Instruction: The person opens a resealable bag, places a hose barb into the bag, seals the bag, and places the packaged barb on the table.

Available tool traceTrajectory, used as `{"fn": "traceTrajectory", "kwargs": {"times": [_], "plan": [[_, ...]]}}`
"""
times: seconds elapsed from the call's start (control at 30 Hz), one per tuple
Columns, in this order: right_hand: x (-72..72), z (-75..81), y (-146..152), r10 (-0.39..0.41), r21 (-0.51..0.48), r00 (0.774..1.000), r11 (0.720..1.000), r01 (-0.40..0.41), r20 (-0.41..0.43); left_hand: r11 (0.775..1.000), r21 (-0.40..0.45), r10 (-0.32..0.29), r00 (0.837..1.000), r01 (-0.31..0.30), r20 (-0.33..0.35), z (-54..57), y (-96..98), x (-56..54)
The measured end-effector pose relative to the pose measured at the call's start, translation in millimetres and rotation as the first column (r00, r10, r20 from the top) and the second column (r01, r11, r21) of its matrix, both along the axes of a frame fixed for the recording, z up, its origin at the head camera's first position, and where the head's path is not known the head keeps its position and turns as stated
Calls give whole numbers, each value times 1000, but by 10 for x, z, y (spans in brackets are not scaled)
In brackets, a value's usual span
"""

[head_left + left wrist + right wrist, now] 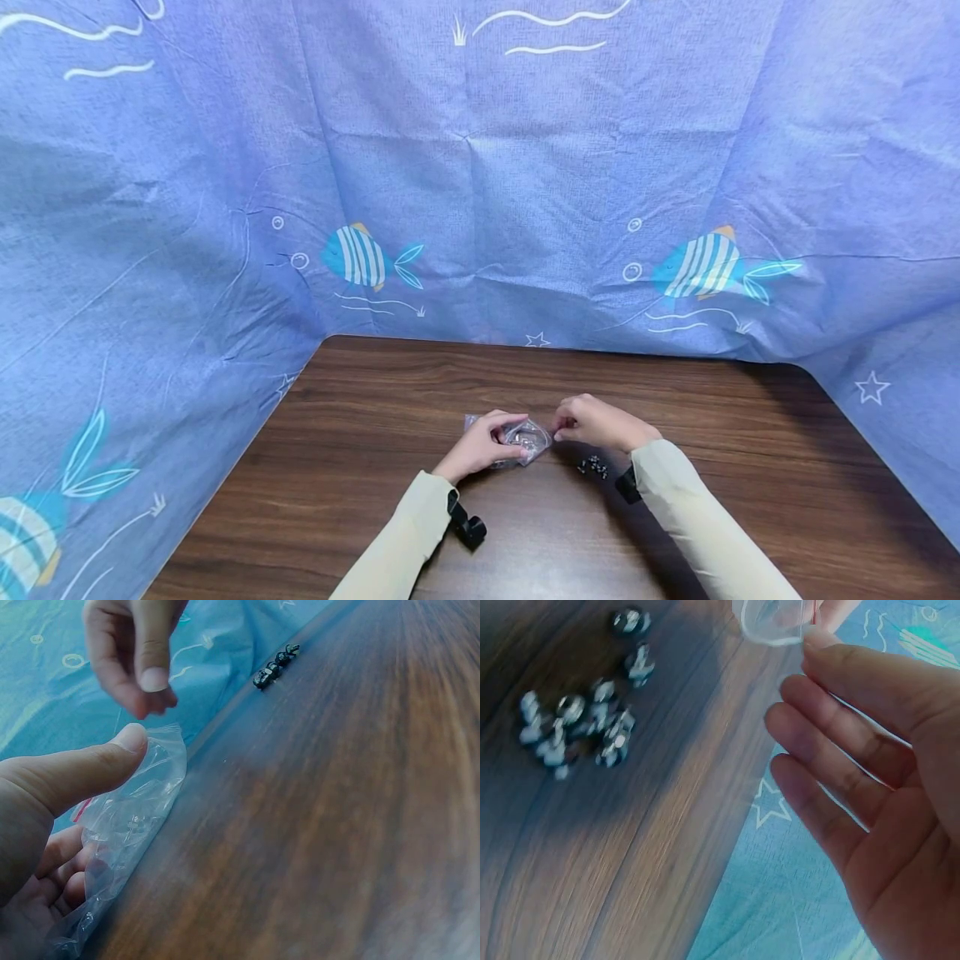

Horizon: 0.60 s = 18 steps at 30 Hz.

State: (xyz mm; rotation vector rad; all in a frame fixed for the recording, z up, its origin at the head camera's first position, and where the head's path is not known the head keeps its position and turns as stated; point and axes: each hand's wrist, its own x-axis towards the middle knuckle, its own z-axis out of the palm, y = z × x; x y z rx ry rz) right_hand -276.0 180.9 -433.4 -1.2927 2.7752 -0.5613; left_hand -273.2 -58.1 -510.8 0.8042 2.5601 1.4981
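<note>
My left hand (487, 446) holds a clear plastic zip bag (531, 439) just above the table, thumb on one side and fingers curled behind it. In the left wrist view, the bag's mouth gapes toward the right hand, and a bit of red shows along its edge. My right hand (596, 421) hovers at that mouth, fingers loosely bent and thumb tip (819, 639) right by the bag's rim. Nothing shows between its fingertips in either wrist view. Several small black-and-silver pieces (577, 727) lie on the table just below the right hand. Small shiny bits show through the bag.
A dark wood-grain table (360, 500) spreads under both hands. Blue cloth (540, 208) with fish patterns hangs behind it and along the sides. Each wrist wears a black strap, and the left one carries a black device (470, 531).
</note>
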Motion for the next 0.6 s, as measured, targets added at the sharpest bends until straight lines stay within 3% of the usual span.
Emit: {"fn": "traceTrajectory", "kwargs": {"times": [0.6], "plan": [[33, -75, 368, -100, 66, 984, 994, 91, 150, 1000, 2, 7, 1000, -7, 23, 18, -7, 11]]}}
